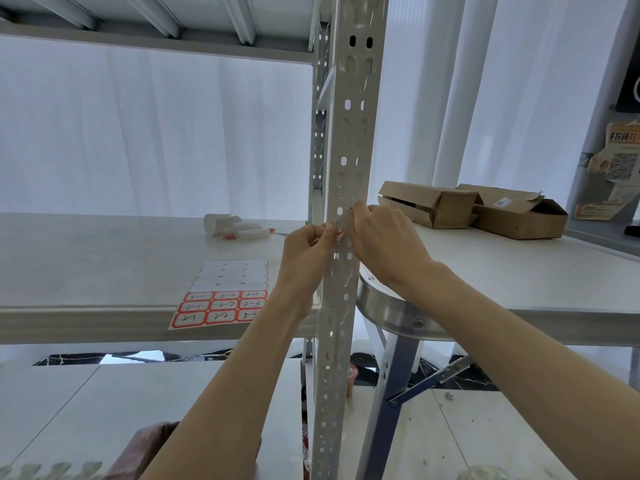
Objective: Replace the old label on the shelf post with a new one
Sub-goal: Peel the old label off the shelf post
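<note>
A white perforated shelf post [349, 140] runs up the middle of the view. A small label [343, 224] with a red edge lies against the post at shelf height. My left hand [304, 254] pinches its left side and my right hand [384, 240] pinches its upper right corner. Whether the label sticks to the post or is lifted off it I cannot tell. On the shelf board [86, 265] to the left lies a label sheet [225, 296], its upper rows bare and its lower rows holding red-bordered labels with handwritten numbers.
White marker pens and a white roll [235, 226] lie at the back of the shelf. Two open cardboard boxes [467, 209] sit on the right-hand board. A round metal stool rim [391, 313] with blue-grey legs stands just right of the post.
</note>
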